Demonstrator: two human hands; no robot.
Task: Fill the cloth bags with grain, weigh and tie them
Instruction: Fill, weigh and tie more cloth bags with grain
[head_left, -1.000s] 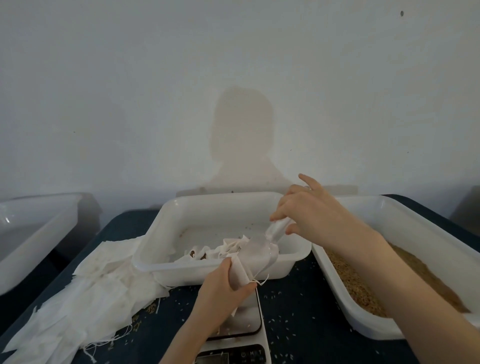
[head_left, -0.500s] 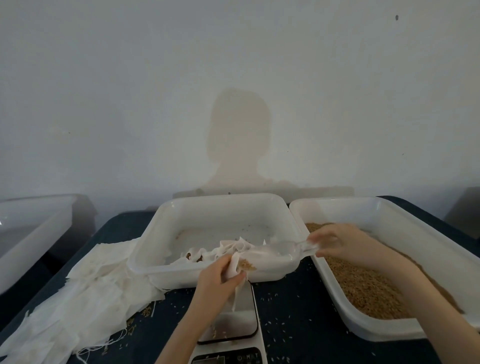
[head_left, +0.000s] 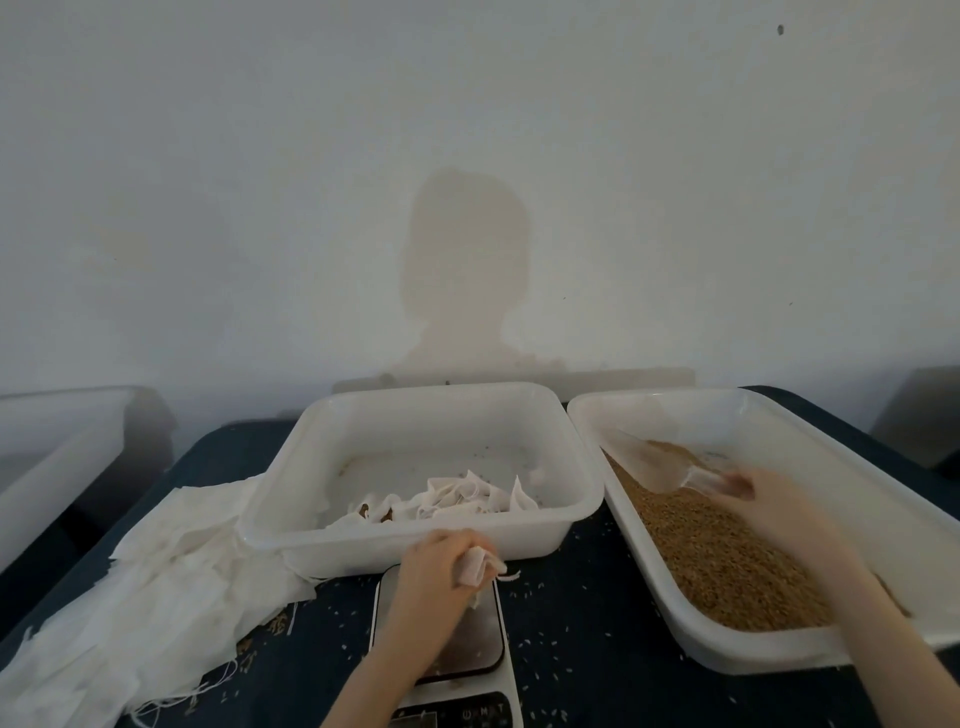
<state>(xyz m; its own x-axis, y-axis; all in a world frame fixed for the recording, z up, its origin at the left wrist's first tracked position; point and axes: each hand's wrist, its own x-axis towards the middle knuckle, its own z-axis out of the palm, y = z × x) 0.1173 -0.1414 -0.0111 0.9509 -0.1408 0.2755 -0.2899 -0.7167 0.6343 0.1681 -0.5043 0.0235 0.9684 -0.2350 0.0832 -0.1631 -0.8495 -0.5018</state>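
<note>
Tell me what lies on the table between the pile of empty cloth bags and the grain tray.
In the head view, the kitchen scale stands between the cloth pile and the grain tray, with the left hand holding a bag above it.

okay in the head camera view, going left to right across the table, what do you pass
White tub at the left edge → pile of empty cloth bags → middle tub → grain tub → right hand gripping the clear scoop.

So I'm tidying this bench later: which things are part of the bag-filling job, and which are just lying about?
In use:
- cloth bag, gripped by the left hand over the scale
- clear scoop, held by the right hand
- grain tray
- middle tray holding bags
- pile of empty bags

Lying about:
- far-left tray
- spilled grains on the table
</note>
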